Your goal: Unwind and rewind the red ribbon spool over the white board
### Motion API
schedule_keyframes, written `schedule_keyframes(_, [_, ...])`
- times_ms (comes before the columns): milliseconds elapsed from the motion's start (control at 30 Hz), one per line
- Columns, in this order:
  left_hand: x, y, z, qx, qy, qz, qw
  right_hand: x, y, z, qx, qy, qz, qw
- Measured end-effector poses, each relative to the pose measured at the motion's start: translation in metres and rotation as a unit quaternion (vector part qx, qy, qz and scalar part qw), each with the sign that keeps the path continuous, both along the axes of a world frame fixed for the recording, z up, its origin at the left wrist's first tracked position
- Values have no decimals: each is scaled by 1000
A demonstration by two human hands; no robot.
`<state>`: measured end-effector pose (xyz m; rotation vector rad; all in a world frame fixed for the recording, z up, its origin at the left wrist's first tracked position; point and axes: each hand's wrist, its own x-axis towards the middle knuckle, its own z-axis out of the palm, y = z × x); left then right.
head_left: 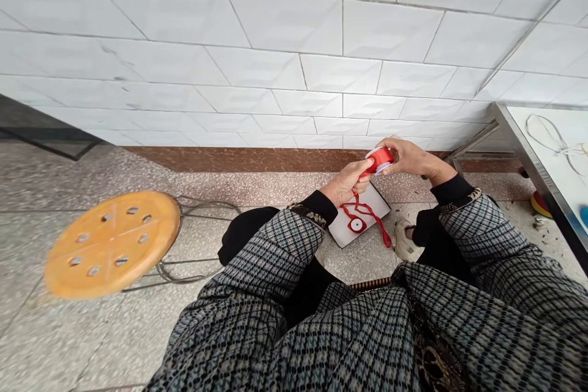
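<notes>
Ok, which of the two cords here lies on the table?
The pale cord on the table; the red cord lies on the card instead.

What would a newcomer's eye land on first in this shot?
Most likely the red spool at centre, held between the left hand and the right hand, with red cord running down onto a white card below them. Next is the orange round stool with holes in its seat, at left. The plaid sleeves also stand out, filling the bottom of the view.
</notes>
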<state>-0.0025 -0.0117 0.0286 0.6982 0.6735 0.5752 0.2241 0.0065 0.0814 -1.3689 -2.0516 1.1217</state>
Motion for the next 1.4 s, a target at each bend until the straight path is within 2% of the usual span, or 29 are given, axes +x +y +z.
schedule_keyframes(133, [-8, 3, -1, 53, 14, 7, 998, 14, 3, 1, -12, -32, -8, 999])
schedule_keyframes(433, [-15, 5, 7, 88, 0, 20, 996, 19, -3, 2, -74, 77, -51, 993])
schedule_keyframes(533, [-14, 5, 6, 99, -18, 25, 995, 15, -6, -2, -125, 157, -59, 978])
schedule_keyframes(667, [-12, 5, 2, 87, -35, 35, 995, 7, -8, -14, -201, 273, -80, 937])
schedule_keyframes(767, [-10, 4, 0, 91, -25, 67, 993, 2, -7, -21, -200, 329, -89, 919])
schedule_keyframes(900, [-7, 4, 3, 73, -31, 88, 993, -3, -6, -26, -206, 348, -92, 910])
schedule_keyframes(1067, [-6, 4, 8, 46, -26, 71, 996, -12, -7, -33, -219, 373, -92, 897])
schedule_keyframes(1200, [-5, 4, 7, 27, -24, 74, 997, -21, -8, -42, -199, 410, -120, 882])
schedule_keyframes(1400, [-3, 0, 6, 3, -75, 50, 996, -41, -14, -50, -174, 422, -109, 883])
